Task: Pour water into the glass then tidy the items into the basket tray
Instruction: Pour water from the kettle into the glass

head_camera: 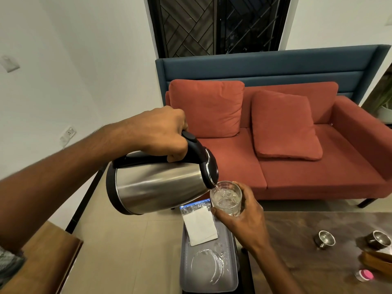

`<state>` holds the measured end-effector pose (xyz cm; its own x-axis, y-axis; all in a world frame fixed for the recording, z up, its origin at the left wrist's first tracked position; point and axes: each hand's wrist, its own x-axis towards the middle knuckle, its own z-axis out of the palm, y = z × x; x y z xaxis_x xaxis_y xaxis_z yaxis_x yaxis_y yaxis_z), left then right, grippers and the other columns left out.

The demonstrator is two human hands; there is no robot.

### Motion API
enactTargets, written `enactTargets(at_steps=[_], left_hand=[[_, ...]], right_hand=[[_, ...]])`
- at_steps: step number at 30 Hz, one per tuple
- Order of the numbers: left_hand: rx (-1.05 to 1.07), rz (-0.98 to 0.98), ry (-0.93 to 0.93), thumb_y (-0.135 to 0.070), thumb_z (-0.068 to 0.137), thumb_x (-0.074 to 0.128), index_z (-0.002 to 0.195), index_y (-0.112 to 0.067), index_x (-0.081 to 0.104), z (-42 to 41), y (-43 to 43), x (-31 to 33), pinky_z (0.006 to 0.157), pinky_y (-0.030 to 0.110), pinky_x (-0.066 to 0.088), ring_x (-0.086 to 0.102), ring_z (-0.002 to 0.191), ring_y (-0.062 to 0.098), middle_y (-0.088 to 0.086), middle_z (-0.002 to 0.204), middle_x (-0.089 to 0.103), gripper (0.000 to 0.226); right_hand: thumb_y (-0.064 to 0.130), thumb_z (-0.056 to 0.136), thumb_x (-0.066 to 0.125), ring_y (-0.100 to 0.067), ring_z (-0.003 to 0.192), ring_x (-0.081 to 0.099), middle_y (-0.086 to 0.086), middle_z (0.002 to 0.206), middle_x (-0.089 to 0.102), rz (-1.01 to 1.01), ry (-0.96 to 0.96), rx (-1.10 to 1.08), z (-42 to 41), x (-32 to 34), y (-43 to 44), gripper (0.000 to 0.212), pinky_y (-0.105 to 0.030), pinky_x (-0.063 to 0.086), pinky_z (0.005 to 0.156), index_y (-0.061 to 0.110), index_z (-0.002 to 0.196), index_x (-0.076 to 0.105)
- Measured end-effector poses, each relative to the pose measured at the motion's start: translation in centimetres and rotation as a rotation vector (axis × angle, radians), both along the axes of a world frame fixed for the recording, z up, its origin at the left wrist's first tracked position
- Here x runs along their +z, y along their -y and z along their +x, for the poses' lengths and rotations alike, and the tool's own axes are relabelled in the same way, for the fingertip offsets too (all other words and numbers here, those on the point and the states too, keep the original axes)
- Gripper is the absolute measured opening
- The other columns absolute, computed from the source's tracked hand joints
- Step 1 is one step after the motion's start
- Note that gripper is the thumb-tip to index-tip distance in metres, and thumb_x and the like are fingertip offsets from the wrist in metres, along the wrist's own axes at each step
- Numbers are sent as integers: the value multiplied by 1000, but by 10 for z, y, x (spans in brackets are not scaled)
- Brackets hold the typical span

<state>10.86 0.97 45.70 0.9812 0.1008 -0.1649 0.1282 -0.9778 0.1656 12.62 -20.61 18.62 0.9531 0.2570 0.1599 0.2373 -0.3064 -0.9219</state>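
My left hand (163,132) grips the black handle of a steel electric kettle (157,181), tipped to the right with its spout over a clear glass (226,197). Water runs from the spout into the glass, which is partly filled. My right hand (244,219) holds the glass from its near side, in the air above the far end of a grey tray (186,272). In the tray lie a zip bag with white paper (199,223) and a wet ring of water (206,264).
A dark table (318,230) at the right carries two small steel cups (324,239) (379,239), a wooden item (377,262) and a pink-lidded jar (364,275). A red sofa (297,166) stands beyond. A wooden surface (46,251) is at the lower left.
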Motion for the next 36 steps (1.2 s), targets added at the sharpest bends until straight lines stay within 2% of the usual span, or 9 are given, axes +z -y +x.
enactTargets(at_steps=[19, 36], left_hand=[[6, -5, -10, -10, 54, 78, 72, -5, 72, 0, 0, 0, 45, 26, 31, 47, 51, 18, -2, 51, 51, 19], [6, -18, 7, -9, 52, 77, 64, -6, 66, 0, -5, -2, 44, 25, 29, 43, 49, 19, -4, 45, 46, 17]], right_hand=[[50, 63, 97, -4, 110, 69, 19, 120, 70, 1, -5, -7, -1, -1, -1, 80, -39, 62, 91, 43, 131, 55], [49, 63, 98, -4, 110, 69, 17, 120, 70, -5, -7, 8, -1, -1, -1, 81, -36, 63, 89, 42, 131, 55]])
